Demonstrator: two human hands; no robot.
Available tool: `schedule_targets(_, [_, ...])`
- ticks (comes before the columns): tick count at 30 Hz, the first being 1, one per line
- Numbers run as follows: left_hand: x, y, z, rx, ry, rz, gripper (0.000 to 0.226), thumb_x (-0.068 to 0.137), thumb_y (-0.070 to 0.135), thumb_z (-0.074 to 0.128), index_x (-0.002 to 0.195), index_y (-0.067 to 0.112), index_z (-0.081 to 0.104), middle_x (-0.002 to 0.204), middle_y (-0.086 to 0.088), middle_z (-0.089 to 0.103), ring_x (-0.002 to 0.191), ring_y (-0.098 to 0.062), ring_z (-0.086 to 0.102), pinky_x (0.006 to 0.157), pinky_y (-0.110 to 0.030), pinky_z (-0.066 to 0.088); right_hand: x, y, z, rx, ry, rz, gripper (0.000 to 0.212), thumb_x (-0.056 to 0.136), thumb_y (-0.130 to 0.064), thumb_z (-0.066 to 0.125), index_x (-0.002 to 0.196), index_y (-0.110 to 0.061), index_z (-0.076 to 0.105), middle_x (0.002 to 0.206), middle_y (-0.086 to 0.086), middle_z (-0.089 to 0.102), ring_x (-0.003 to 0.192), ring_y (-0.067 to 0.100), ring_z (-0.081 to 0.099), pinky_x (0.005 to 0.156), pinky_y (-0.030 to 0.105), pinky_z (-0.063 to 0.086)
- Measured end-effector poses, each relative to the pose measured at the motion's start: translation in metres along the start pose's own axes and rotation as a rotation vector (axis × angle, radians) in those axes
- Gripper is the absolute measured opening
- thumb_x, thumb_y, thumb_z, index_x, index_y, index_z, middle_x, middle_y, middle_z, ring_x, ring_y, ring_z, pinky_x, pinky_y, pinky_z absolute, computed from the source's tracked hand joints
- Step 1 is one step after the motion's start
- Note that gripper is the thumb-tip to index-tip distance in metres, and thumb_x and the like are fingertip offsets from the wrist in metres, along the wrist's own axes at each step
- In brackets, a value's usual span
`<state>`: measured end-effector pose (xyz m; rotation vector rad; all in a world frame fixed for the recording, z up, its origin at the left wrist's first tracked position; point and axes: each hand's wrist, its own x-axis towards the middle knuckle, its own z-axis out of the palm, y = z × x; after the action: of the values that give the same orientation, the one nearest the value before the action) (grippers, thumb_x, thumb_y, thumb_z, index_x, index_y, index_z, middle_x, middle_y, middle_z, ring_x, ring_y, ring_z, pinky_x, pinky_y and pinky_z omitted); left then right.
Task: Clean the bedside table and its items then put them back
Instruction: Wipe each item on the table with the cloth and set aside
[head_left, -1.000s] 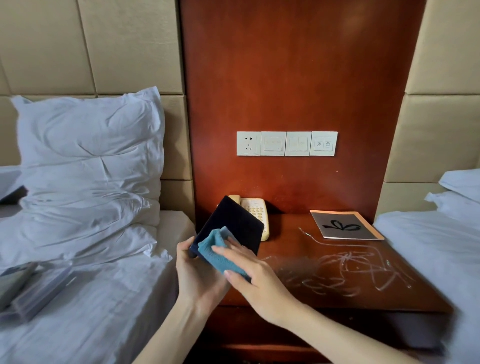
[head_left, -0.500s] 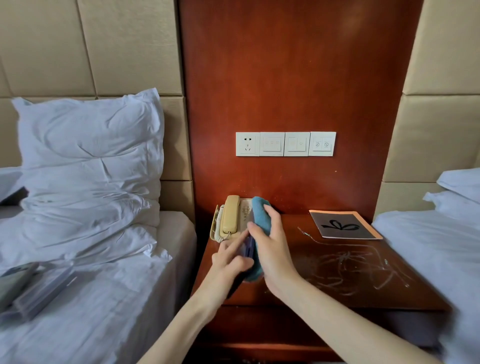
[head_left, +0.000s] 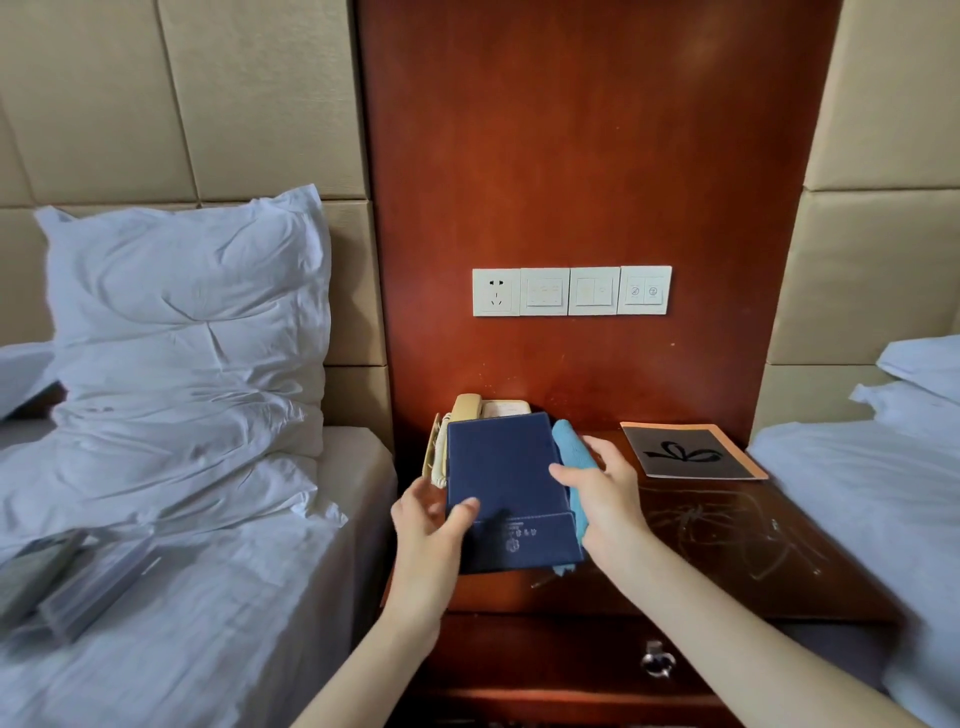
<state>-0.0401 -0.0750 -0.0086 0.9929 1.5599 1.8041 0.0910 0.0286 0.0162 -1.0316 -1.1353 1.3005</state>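
Note:
A dark blue folder with a small printed crest near its lower edge faces me, held over the left part of the wooden bedside table. My left hand grips its lower left edge, thumb on the cover. My right hand grips the folder's right edge together with a light blue cloth bunched against it. A cream telephone stands behind the folder, mostly hidden. A grey booklet with an orange border lies at the table's back right. Pale scribble marks cover the tabletop.
A bed with a white pillow is on the left, with flat items lying on its sheet. Another bed is on the right. A socket and switch panel sits on the wooden wall. A drawer knob is below the tabletop.
The folder has been turned over from edge-on to its printed blue face. The cloth has gone from the folder's front to its right edge in my right hand.

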Motion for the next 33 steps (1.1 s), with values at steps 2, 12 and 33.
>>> schedule_targets(2, [0.002,-0.001,0.001,-0.215,-0.050,-0.174,0.031,0.093,0.025,0.054,0.124,0.017,0.053,0.121,-0.001,0.063,0.108,-0.016,0.061,0.098,-0.037,0.047,-0.002,0.002,0.001,0.011,-0.025,0.008,0.043,0.081,-0.005,0.070,0.114,-0.028,0.056,0.112,0.007,0.061,0.093,0.027,0.065,0.071,0.040,0.059])
schedule_targets(12, [-0.005,0.004,-0.005,-0.465,-0.055,-0.169,0.031,0.102,0.018,0.036,0.118,0.022,0.062,0.112,-0.003,0.072,0.104,-0.021,0.066,0.085,-0.038,0.053,-0.027,0.011,0.010,-0.572,-0.257,-0.440,0.048,0.090,-0.002,0.057,0.135,-0.017,0.052,0.140,-0.001,0.048,0.111,0.007,0.049,0.069,-0.011,0.033])
schedule_targets(33, [0.034,0.060,-0.138,-0.570,0.374,-0.088,0.029,0.102,0.016,0.032,0.095,0.019,0.060,0.100,-0.003,0.065,0.090,-0.021,0.063,0.067,-0.038,0.054,-0.029,-0.009,0.064,-0.800,-0.797,-0.774,0.043,0.090,0.009,0.048,0.118,-0.017,0.068,0.136,0.003,0.056,0.127,0.013,0.049,0.112,0.026,0.034])
